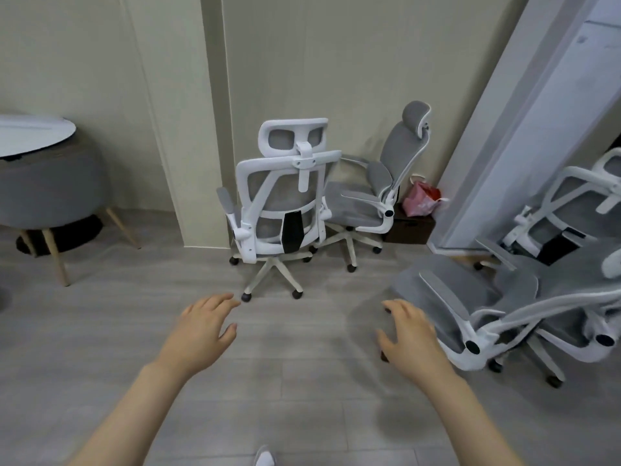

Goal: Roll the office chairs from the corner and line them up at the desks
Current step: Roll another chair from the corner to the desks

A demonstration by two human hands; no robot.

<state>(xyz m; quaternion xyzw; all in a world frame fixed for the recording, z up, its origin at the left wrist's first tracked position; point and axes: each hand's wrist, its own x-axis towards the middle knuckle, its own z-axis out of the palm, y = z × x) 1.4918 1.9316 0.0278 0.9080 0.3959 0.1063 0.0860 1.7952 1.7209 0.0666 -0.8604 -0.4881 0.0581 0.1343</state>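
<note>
Chairs (280,203) in the corner are white plastic frames with grey mesh, on star bases with casters, parked against a beige wall on grey wood-look flooring. Left hand (205,326) and right hand (408,334) both hover loose-fingered, holding nothing.

Soft even indoor light, faint shadows, wide-angle edge distortion

Against the far wall, two office chairs side by side — the left chair (280,203) back-on, the right chair (376,193) turned sideways. Right foreground: a third chair (470,307); far left, a round table (30,134) — behind the right chair, a bag (421,199) on a box (411,227).
</note>
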